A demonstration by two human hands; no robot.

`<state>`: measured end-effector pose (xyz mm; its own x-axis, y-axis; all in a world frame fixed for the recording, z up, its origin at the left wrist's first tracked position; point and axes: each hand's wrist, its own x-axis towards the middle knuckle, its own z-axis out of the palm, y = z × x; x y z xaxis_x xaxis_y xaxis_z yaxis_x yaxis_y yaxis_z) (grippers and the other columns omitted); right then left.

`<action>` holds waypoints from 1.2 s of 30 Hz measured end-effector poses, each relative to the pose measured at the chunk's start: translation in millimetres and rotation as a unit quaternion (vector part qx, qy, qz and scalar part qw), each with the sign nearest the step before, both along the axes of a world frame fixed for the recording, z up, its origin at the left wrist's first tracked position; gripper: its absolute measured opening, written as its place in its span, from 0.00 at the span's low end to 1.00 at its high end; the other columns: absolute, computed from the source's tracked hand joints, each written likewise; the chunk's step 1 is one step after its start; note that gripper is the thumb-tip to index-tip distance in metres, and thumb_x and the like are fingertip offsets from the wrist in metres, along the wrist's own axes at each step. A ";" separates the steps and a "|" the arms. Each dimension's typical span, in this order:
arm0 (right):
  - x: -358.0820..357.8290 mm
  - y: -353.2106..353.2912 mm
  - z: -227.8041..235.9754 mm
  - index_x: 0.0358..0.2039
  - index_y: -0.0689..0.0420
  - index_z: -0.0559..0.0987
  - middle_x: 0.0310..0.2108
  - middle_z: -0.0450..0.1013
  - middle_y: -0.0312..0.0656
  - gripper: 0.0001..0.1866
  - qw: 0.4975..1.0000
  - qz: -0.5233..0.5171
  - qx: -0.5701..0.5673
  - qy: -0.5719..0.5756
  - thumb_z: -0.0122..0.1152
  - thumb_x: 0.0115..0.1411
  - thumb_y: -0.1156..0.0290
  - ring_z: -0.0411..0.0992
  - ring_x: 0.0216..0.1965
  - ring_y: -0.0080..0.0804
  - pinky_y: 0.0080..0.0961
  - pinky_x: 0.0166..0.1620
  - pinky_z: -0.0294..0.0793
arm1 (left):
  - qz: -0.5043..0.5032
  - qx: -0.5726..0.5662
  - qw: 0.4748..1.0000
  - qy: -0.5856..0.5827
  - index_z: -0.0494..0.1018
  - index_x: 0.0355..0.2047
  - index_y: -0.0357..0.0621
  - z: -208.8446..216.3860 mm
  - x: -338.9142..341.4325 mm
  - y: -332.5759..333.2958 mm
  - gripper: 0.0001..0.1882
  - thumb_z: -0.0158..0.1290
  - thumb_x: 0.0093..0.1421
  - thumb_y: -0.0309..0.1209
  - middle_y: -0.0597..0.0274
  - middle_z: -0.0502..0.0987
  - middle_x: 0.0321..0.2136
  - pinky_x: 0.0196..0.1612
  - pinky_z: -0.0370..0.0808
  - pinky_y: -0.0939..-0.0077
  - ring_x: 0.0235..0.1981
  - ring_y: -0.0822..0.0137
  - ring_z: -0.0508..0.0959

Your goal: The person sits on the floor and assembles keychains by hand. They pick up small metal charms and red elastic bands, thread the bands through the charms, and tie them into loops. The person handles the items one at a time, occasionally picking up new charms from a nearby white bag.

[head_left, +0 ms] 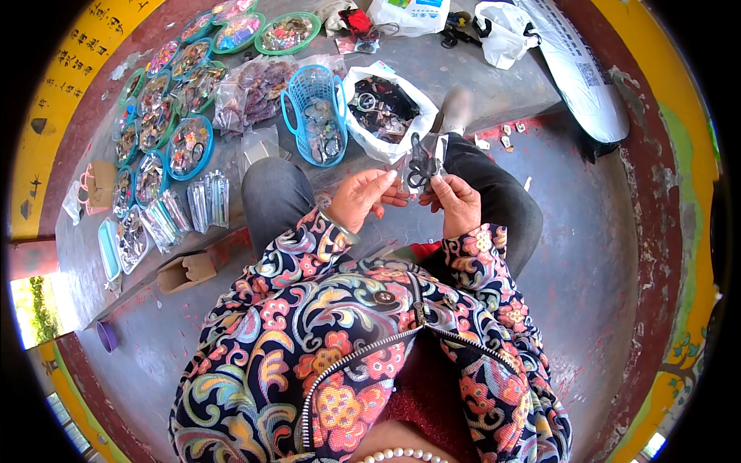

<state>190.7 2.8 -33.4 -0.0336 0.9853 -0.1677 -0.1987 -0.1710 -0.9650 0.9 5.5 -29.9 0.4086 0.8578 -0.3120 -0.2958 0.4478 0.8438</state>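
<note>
Between my two hands is a small clear plastic bag [417, 171] with black looped pieces in it that look like hair ties. My right hand [457, 204] pinches the bag's lower right side between thumb and fingers. At its left edge, my left hand [361, 199] is closed with the thumb and fingertips on the plastic. Just beyond the bag stands a white plastic bag [421, 127], its mouth wide and full of small dark accessories. Left of that is a blue plastic basket [289, 114] with small packaged pieces at its bottom.
Several round baskets [207, 163] of small trinkets cover the ledge at the left. Packets in clear film [208, 202] stand nearer, beside a small cardboard box [187, 272]. White bags [505, 35] lie at the back. My knees [279, 193] flank the hands. White scraps [505, 141] dot the floor.
</note>
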 end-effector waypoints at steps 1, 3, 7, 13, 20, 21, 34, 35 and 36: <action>-0.3 0.2 -0.5 0.23 0.61 0.75 0.20 0.73 0.37 0.10 1.000 0.003 0.001 -0.003 0.55 0.56 0.68 0.71 0.21 0.21 0.14 0.23 0.64 | 0.000 -0.010 1.000 0.011 0.69 0.38 0.36 1.0 1.0 0.6 0.16 0.45 0.60 0.37 0.57 0.76 0.33 0.23 0.65 0.90 0.33 0.72 0.76; -1.0 0.3 -1.8 0.24 0.61 0.76 0.20 0.73 0.37 0.10 1.000 0.008 0.002 -0.007 0.55 0.55 0.68 0.71 0.22 0.21 0.14 0.23 0.64 | 0.006 0.007 0.999 0.041 0.69 0.38 0.36 0.3 6.8 -2.3 0.16 0.47 0.58 0.38 0.58 0.76 0.32 0.21 0.64 0.92 0.32 0.74 0.76; -2.8 -1.6 -2.1 0.27 0.61 0.76 0.22 0.73 0.36 0.08 0.998 0.049 0.013 -0.044 0.55 0.55 0.69 0.70 0.23 0.20 0.14 0.25 0.64 | 0.035 -0.033 0.999 -0.019 0.70 0.38 0.37 -7.2 13.8 0.7 0.13 0.51 0.56 0.34 0.60 0.76 0.31 0.16 0.61 0.93 0.27 0.78 0.75; -3.5 0.9 -2.7 0.30 0.62 0.77 0.23 0.73 0.33 0.07 0.999 0.034 0.013 -0.037 0.59 0.52 0.72 0.68 0.24 0.17 0.12 0.27 0.64 | 0.059 -0.076 0.995 -0.018 0.71 0.36 0.37 -2.0 12.2 0.3 0.10 0.51 0.55 0.30 0.60 0.76 0.29 0.13 0.61 0.93 0.14 0.82 0.67; 0.4 1.8 -11.9 0.29 0.62 0.77 0.23 0.73 0.35 0.04 0.997 0.059 -0.005 0.047 0.59 0.51 0.76 0.68 0.25 0.19 0.14 0.29 0.65 | 0.018 -0.042 0.999 -0.026 0.71 0.38 0.38 -5.6 15.3 -4.0 0.11 0.51 0.54 0.28 0.63 0.76 0.29 0.15 0.62 0.93 0.20 0.82 0.71; 0.0 1.5 -11.2 0.28 0.62 0.77 0.23 0.72 0.34 0.04 0.996 0.065 -0.014 0.053 0.58 0.51 0.76 0.67 0.25 0.18 0.14 0.30 0.64 | 0.013 -0.029 0.999 -0.018 0.71 0.38 0.38 -6.4 15.8 -4.9 0.11 0.52 0.54 0.28 0.63 0.76 0.29 0.15 0.63 0.93 0.22 0.81 0.71; 0.7 1.8 -18.1 0.25 0.61 0.77 0.22 0.71 0.33 0.03 0.993 0.094 -0.062 0.041 0.58 0.51 0.75 0.65 0.23 0.17 0.14 0.29 0.62 | 0.019 0.000 1.000 0.020 0.71 0.36 0.41 -14.2 18.7 -6.9 0.11 0.52 0.54 0.32 0.67 0.75 0.27 0.16 0.63 0.90 0.23 0.82 0.70; -0.6 1.2 -14.7 0.26 0.61 0.77 0.22 0.71 0.31 0.03 0.994 0.095 -0.057 0.023 0.58 0.52 0.75 0.64 0.23 0.16 0.13 0.29 0.61 | 0.023 -0.001 0.999 0.023 0.71 0.36 0.40 -15.8 17.9 -6.8 0.10 0.51 0.54 0.32 0.66 0.75 0.27 0.16 0.63 0.90 0.23 0.82 0.69; -2.0 0.4 -10.2 0.26 0.61 0.77 0.22 0.71 0.31 0.03 0.993 0.098 -0.053 0.025 0.58 0.52 0.75 0.64 0.24 0.16 0.13 0.29 0.61 | 0.024 0.004 0.999 0.028 0.71 0.36 0.40 -17.2 17.3 -6.8 0.11 0.51 0.55 0.31 0.66 0.75 0.27 0.16 0.63 0.90 0.23 0.82 0.69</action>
